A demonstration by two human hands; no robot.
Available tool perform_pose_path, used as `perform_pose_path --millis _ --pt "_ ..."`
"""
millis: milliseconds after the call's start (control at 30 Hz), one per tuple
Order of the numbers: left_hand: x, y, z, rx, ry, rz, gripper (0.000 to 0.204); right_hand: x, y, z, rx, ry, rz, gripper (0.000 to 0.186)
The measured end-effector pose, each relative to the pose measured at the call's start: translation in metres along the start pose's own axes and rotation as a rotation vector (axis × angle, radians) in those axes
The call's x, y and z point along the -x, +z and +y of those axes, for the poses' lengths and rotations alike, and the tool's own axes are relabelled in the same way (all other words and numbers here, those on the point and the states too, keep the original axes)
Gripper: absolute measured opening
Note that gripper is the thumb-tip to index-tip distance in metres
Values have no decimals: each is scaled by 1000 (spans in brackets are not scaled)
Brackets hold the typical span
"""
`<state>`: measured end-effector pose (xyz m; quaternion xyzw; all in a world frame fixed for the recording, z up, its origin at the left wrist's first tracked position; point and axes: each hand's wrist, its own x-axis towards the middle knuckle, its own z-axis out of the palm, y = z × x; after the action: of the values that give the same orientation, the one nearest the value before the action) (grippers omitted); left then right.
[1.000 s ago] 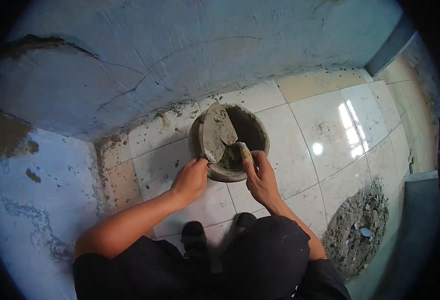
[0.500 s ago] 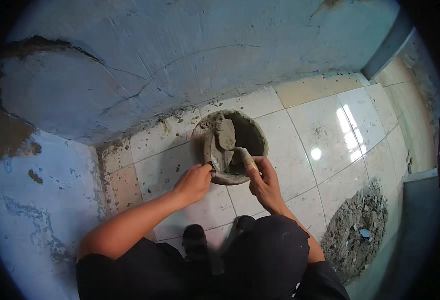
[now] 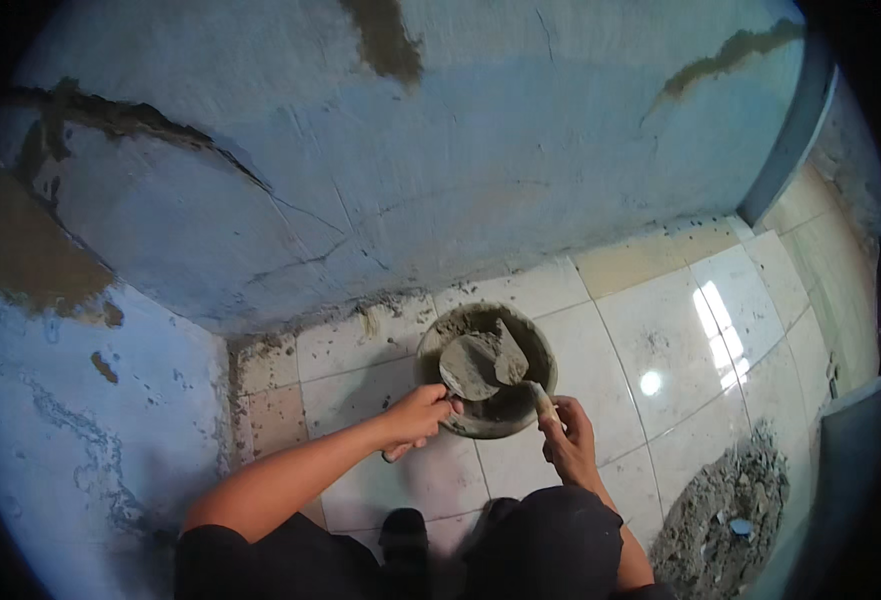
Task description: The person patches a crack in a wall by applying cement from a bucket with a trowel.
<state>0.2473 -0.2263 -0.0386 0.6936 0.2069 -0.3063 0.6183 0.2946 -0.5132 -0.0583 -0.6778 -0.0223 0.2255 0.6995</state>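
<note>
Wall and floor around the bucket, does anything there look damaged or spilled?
Yes. A dark, jagged crack splits the blue wall at upper left, thinning toward the lower right, so the surface looks broken. At lower right, a heap of grey rubble lies loose on the pale floor tiles, outside the bucket.

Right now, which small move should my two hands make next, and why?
Perhaps lightly scrape the trowel in the right hand against the round-bladed tool in the left hand: grey mix coats both, and their blades are over the bucket, so drops should land inside.
</note>
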Motion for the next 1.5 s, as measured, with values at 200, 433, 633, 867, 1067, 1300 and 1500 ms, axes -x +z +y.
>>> perform_pose_path --millis 200,433,633,867,1067,1300,1500 --pt "18 -8 15 56 23 1 22 -6 -4 -12 -270 144 -114 23" --pt "28 -12 21 59 61 30 23 -23 1 -42 -265 151 -181 24" --pt "87 -34 66 -19 -21 127 31 -37 44 -117 -201 101 -224 27" --pt "99 -78 52 107 137 44 27 -34 72 -136 34 -19 -204 28" --pt "106 -98 66 -82 215 -41 28 7 73 -117 603 -280 127 36" --pt "81 -93 46 183 229 -292 26 59 81 -112 1063 -543 347 31" --pt "94 -84 49 367 186 -309 25 54 79 -108 1098 -695 519 32"
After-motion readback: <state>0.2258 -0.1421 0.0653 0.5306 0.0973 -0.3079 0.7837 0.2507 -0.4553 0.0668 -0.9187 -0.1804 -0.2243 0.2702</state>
